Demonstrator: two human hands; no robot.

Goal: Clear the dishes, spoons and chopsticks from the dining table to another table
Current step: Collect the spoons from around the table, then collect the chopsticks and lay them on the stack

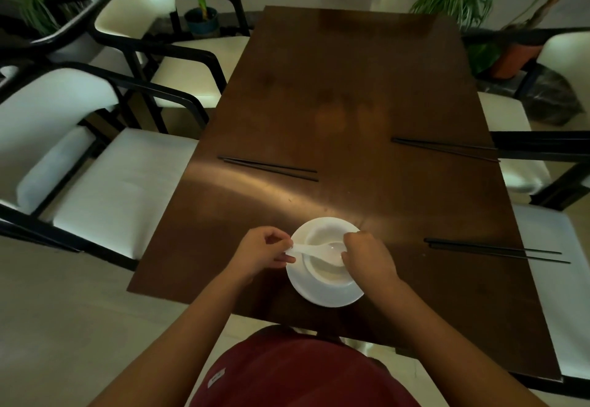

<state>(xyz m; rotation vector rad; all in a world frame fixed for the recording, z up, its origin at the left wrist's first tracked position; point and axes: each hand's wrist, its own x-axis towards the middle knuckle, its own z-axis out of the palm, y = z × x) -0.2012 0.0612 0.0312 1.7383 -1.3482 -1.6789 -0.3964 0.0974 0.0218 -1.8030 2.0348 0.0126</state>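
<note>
Pinching the spoon (314,249) handle, left hand (261,252) holds it crosswise, bowl-end rightward, while right hand (367,255) grips the bowl (322,234).

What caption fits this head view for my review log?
Left hand pinches a white spoon over the bowl on a plate; right hand grips the bowl; three chopstick pairs lie on the table.

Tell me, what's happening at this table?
A person is clearing a brown dining table. The left hand pinches the handle of a white spoon lying in a white bowl, which sits on a white plate. The right hand grips the bowl's rim. Three pairs of black chopsticks lie on the table: one left, two right.
</note>
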